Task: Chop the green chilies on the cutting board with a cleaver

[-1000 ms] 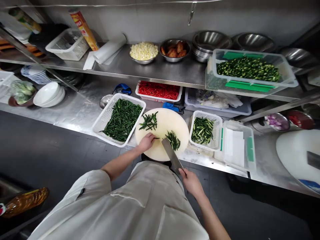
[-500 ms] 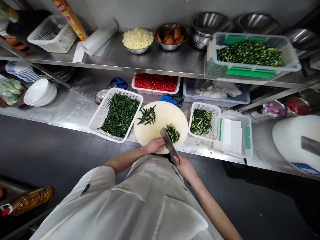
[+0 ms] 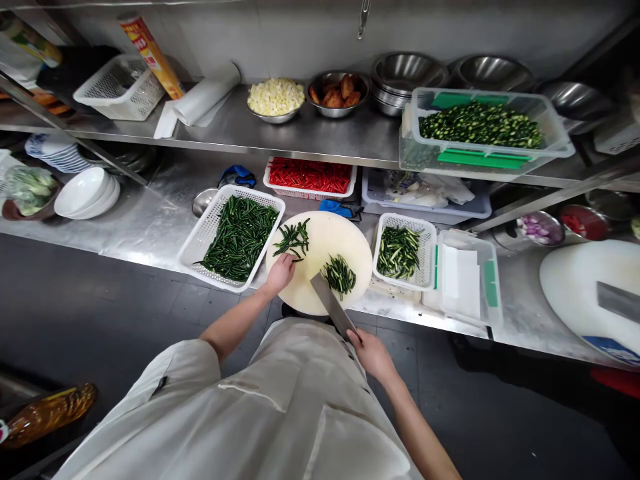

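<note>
My right hand (image 3: 373,353) is wrapped round the handle of a cleaver (image 3: 329,301), whose blade lies over the front of the round cutting board (image 3: 305,293). Just right of the blade sits a pile of cut green chilies (image 3: 340,275). On the board's left part, my left hand (image 3: 281,272) has its fingers closed at the near edge of a small heap of whole green chilies (image 3: 294,237); one chili (image 3: 299,259) sticks out at the fingertips. A white basket (image 3: 187,250) full of whole green chilies stands left of the board. To its right, a smaller basket (image 3: 428,263) holds cut ones.
Behind the board are a basket of red chilies (image 3: 310,177) and a blue cloth-like item (image 3: 335,208). Overhead, a steel shelf (image 3: 220,140) carries bowls and a clear tub (image 3: 560,143) of chopped greens. A second board (image 3: 565,280) with another cleaver (image 3: 620,305) is far right.
My left hand has moved from beside the cleaver, left and away from me, to the whole chilies. The blade has shifted slightly left, off the cut pile. The view has tilted up a little.
</note>
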Demonstrator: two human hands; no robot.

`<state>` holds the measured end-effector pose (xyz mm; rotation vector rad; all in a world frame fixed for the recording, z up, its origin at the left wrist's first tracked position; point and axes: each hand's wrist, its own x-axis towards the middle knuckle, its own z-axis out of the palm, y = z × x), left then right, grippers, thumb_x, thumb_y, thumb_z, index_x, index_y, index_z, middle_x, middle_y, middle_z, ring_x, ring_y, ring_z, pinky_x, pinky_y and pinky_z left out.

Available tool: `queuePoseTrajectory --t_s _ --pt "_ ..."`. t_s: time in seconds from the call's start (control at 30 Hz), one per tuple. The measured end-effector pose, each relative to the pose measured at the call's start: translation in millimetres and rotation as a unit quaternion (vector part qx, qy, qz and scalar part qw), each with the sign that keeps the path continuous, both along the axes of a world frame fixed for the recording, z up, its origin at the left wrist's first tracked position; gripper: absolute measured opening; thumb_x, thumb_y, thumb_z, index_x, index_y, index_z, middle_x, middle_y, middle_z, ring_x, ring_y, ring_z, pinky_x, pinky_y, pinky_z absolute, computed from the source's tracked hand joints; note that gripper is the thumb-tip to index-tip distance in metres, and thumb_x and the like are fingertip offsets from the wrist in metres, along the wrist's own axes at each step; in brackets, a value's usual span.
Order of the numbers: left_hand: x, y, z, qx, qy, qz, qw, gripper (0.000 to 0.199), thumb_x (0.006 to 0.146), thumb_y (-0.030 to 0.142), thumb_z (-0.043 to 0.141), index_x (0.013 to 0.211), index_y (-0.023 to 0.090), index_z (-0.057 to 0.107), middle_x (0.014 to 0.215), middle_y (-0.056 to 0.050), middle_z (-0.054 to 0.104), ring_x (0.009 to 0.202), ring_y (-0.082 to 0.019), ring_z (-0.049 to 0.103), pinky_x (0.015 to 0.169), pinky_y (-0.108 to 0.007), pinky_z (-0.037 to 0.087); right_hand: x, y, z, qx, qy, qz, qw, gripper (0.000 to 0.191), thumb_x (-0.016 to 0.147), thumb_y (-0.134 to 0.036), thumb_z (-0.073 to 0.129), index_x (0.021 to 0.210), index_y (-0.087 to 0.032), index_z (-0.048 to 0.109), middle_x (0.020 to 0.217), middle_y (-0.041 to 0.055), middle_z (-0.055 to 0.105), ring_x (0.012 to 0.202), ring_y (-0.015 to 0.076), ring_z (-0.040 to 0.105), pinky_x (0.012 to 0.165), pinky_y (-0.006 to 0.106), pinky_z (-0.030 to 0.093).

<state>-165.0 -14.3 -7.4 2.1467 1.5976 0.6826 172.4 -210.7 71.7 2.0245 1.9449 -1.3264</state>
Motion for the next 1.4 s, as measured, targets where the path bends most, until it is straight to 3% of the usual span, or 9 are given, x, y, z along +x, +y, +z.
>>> queuePoseTrajectory --t_s 0.2,0.33,0.53,0.77,0.83,0.93,1.0,1.13,1.4 --pt "33 -56 -18.4 0.017 -0.020 -0.204 0.979 0.027 0.107 0.025 0.051 0.124 0.023 0.071 0.131 -0.011 0.064 0.123 -0.023 0.063 0.108 -0.040 0.057 -12 17 14.8 0.001 -0.084 -0.014 0.996 0.045 0.113 -0.045 0.033 0.110 -0.022 0.072 0.103 0.0119 0.081 0.093 0.0260 0.075 0.072 0.029 0.039" --pt "61 -68 -23.6 0.013 -0.022 -0.307 0.951 0.029 0.109 0.025 0.047 0.129 0.020 0.068 0.129 -0.009 0.068 0.122 -0.021 0.065 0.109 -0.039 0.057 -17 22 34.5 0.003 -0.109 0.020 0.994 0.043 0.113 -0.044 0.033 0.113 -0.023 0.070 0.101 0.0109 0.081 0.092 0.0254 0.075 0.072 0.029 0.038" --pt "66 -68 -23.4 0.025 -0.021 -0.306 0.952 0.029 0.109 0.024 0.046 0.128 0.019 0.067 0.129 -0.011 0.069 0.121 -0.022 0.065 0.107 -0.039 0.057 -17 24 29.5 -0.003 -0.087 0.026 0.996 0.039 0.113 -0.039 0.036 0.110 -0.020 0.070 0.101 0.0120 0.080 0.093 0.0249 0.074 0.073 0.029 0.038" --pt "58 -46 -17.6 0.036 -0.008 -0.348 0.937 0.027 0.107 0.024 0.049 0.124 0.020 0.070 0.122 -0.011 0.069 0.114 -0.023 0.065 0.102 -0.039 0.058 -54 72 3.9 0.068 -0.037 -0.035 0.996 0.040 0.113 -0.039 0.037 0.108 -0.019 0.072 0.106 0.0127 0.079 0.099 0.0243 0.072 0.080 0.027 0.041" --pt "46 -23 -9.6 0.052 0.019 -0.287 0.956 0.026 0.105 0.023 0.051 0.123 0.020 0.071 0.120 -0.012 0.068 0.113 -0.025 0.064 0.102 -0.041 0.057 -48 69 6.9 0.086 -0.017 -0.050 0.995 0.041 0.113 -0.040 0.036 0.107 -0.020 0.071 0.104 0.0119 0.079 0.097 0.0244 0.072 0.080 0.027 0.041" --pt "19 11 1.0 0.076 0.060 -0.098 0.990 0.029 0.102 0.017 0.053 0.125 0.018 0.070 0.122 -0.016 0.064 0.118 -0.030 0.061 0.106 -0.049 0.055 -31 46 12.8 0.084 0.012 -0.037 0.996 0.042 0.112 -0.043 0.036 0.105 -0.021 0.071 0.099 0.0109 0.079 0.091 0.0244 0.072 0.077 0.027 0.041" --pt "3 24 2.9 0.075 0.072 -0.056 0.993 0.030 0.102 0.016 0.052 0.125 0.017 0.070 0.124 -0.016 0.064 0.118 -0.029 0.061 0.106 -0.049 0.055 -18 27 14.2 0.053 0.030 -0.003 0.998 0.044 0.111 -0.046 0.037 0.099 -0.022 0.072 0.094 0.0088 0.079 0.088 0.0238 0.072 0.075 0.027 0.040" --pt "-5 7 -4.9 0.064 0.040 -0.151 0.986 0.027 0.107 0.022 0.049 0.122 0.019 0.071 0.120 -0.012 0.069 0.115 -0.024 0.065 0.104 -0.041 0.058 -2 9 10.5 0.011 0.011 0.010 1.000 0.044 0.111 -0.046 0.038 0.095 -0.024 0.072 0.093 0.0069 0.080 0.088 0.0239 0.073 0.072 0.026 0.040" --pt "64 -65 -20.8 0.043 -0.019 -0.319 0.947 0.028 0.109 0.025 0.047 0.124 0.019 0.069 0.122 -0.011 0.071 0.115 -0.022 0.066 0.104 -0.038 0.058 -10 19 25.6 0.022 -0.094 0.006 0.995 0.042 0.113 -0.043 0.035 0.108 -0.022 0.071 0.099 0.0114 0.080 0.093 0.0260 0.075 0.073 0.029 0.038"
